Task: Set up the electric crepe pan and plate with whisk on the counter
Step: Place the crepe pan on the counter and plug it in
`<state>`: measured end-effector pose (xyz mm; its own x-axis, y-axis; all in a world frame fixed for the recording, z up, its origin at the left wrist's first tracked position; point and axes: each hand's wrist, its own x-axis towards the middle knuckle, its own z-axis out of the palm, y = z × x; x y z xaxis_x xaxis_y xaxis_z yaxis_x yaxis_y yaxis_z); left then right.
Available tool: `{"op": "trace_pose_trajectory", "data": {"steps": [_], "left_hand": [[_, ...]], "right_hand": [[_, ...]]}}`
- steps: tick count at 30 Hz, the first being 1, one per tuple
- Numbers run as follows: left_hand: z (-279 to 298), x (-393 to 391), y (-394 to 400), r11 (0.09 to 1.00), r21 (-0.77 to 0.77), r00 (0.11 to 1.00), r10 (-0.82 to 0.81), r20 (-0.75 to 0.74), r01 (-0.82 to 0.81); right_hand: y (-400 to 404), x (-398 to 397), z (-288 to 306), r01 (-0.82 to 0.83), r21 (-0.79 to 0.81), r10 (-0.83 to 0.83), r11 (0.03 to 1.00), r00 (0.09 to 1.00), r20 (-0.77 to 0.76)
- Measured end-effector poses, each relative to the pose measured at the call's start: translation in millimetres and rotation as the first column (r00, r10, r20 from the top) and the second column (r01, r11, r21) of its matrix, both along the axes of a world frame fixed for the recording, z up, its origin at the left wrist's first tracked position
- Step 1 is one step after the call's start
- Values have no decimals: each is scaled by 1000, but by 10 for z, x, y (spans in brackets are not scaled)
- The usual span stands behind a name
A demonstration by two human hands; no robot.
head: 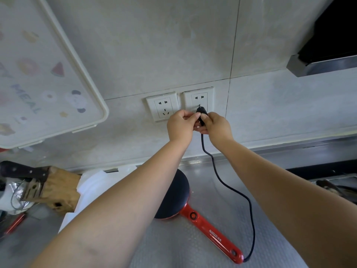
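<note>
The electric crepe pan [174, 196] lies on the steel counter, its black round face partly hidden by my left forearm, its red handle [212, 235] pointing toward me. A black cord [229, 187] runs from the handle's end up to a black plug [201, 115]. My left hand [180, 125] and my right hand [216, 125] both pinch the plug, which sits against the lower part of the right wall socket [199, 99]. No plate or whisk is in view.
A second socket [163, 109] is on the wall left of the plug. A decorated white board [38, 74] leans at upper left. A wooden knife block [56, 190] and white foam packaging [92, 186] stand left; a range hood [328, 45] hangs right.
</note>
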<state>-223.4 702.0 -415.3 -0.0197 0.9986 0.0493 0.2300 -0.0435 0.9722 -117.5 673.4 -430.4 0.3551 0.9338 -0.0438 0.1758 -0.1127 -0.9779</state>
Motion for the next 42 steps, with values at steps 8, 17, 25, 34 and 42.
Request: {"op": "trace_pose_trajectory", "data": {"steps": [8, 17, 25, 34, 42], "left_hand": [[49, 63, 51, 999, -13, 999, 29, -28, -29], [66, 137, 96, 974, -190, 984, 147, 101, -126], [203, 142, 130, 944, -325, 992, 96, 84, -64], [-832, -547, -892, 840, -397, 411, -530, -742, 368], [-1432, -563, -1646, 591, -577, -246, -547, -800, 564]], "right_hand": [[2, 27, 36, 72, -17, -73, 997, 990, -120], [147, -1, 33, 161, -85, -167, 983, 984, -68], [207, 14, 148, 130, -178, -132, 975, 991, 1], [-815, -6, -612, -98, -591, 381, 801, 844, 378], [-1642, 30, -1298, -327, -832, 716, 448, 688, 115]]}}
